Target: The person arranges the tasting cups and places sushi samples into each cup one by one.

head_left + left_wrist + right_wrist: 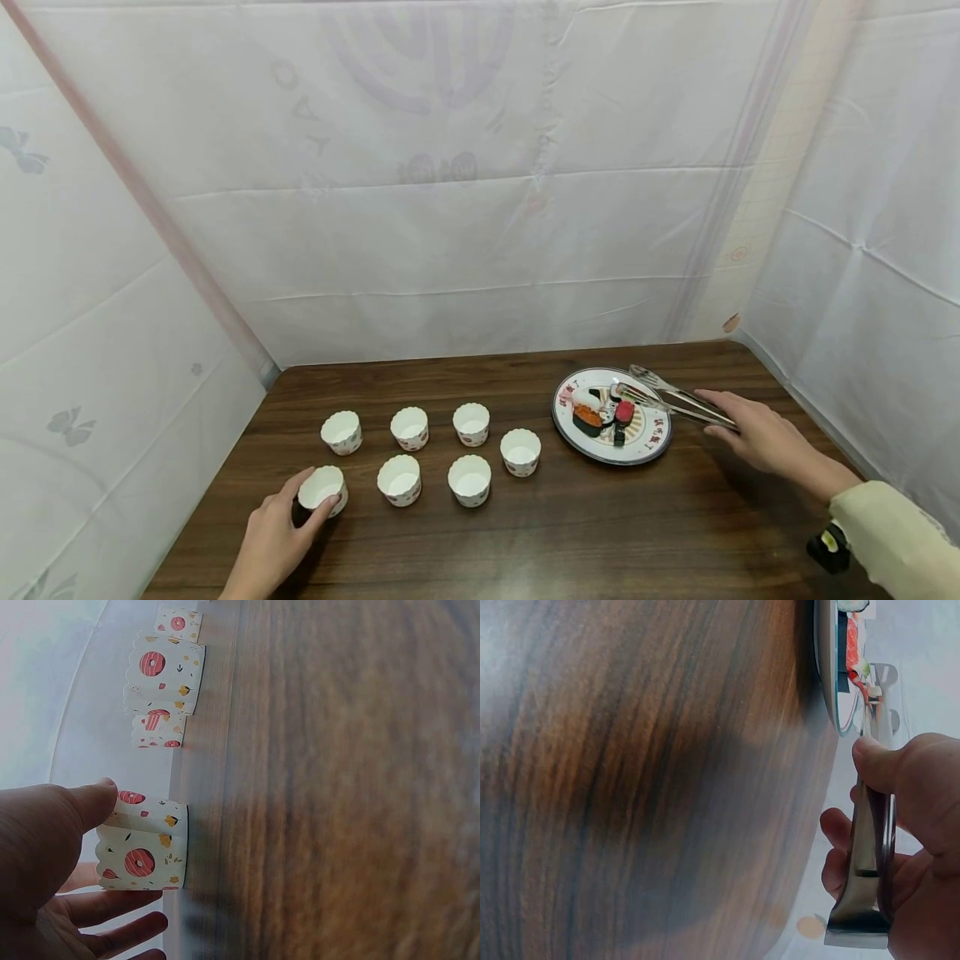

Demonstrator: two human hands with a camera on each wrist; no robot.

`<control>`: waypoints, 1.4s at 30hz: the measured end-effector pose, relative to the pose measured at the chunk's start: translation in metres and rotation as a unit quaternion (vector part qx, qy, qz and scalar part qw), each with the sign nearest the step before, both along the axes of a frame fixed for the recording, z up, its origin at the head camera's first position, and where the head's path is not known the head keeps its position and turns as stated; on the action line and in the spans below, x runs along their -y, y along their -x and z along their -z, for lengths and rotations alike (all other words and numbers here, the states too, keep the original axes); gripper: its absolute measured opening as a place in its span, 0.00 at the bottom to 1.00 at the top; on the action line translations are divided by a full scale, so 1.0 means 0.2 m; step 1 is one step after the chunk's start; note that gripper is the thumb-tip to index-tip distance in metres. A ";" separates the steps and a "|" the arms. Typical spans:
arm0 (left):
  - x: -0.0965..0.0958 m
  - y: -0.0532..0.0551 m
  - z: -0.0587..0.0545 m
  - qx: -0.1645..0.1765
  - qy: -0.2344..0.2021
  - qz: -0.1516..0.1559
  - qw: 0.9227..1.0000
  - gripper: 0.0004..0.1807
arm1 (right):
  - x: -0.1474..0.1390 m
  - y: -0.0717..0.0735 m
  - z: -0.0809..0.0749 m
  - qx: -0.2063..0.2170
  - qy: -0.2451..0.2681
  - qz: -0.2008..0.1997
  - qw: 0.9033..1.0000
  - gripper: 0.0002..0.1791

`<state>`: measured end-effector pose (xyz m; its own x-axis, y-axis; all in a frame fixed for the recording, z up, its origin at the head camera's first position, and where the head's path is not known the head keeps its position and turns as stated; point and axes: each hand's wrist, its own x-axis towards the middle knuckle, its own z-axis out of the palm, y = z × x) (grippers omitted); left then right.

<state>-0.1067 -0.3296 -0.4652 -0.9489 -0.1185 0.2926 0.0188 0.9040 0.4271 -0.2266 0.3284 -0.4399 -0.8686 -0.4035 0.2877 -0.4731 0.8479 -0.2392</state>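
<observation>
My left hand (277, 533) grips a white paper baking cup (324, 490) at the front left, thumb on one side and fingers on the other. In the left wrist view the cup (142, 844) shows pink doughnuts and yellow flowers and stands upright on the table. My right hand (765, 433) holds metal tongs (693, 407) over a round plate (651, 448). Several sushi pieces lie on that plate, among them an orange-topped one (587, 419) and a red-topped one (624, 412). The tongs' tips spread above the plate; whether they touch a piece I cannot tell.
Several more baking cups stand upright in two rough rows, such as one at the back left (342, 433) and one nearest the plate (521, 452). The dark wooden table (570, 533) is bordered by white cloth (465, 233) at the back and sides.
</observation>
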 end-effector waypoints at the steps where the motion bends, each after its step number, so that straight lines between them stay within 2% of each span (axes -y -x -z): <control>1: 0.00 0.00 0.00 0.000 0.000 0.000 1.000 0.36 | 0.00 0.00 0.00 0.001 -0.001 -0.005 1.000 0.32; 6: 0.00 0.00 0.00 -0.003 -0.001 0.000 1.000 0.36 | -0.02 0.02 -0.03 0.008 -0.019 -0.014 1.000 0.31; 16: 0.00 0.00 0.01 -0.004 0.001 -0.001 1.000 0.35 | -0.02 0.07 -0.04 0.026 -0.040 -0.007 0.999 0.30; 28: 0.00 0.00 0.01 -0.001 -0.002 -0.003 1.000 0.36 | 0.01 0.10 -0.03 0.029 -0.035 -0.022 0.999 0.28; 36: 0.01 0.00 0.01 0.000 -0.003 -0.002 1.000 0.36 | 0.03 0.11 -0.03 0.061 -0.027 -0.009 0.998 0.26; 42: 0.01 0.00 0.01 0.010 0.000 -0.001 1.000 0.37 | 0.03 0.09 -0.02 0.066 -0.024 0.001 0.998 0.26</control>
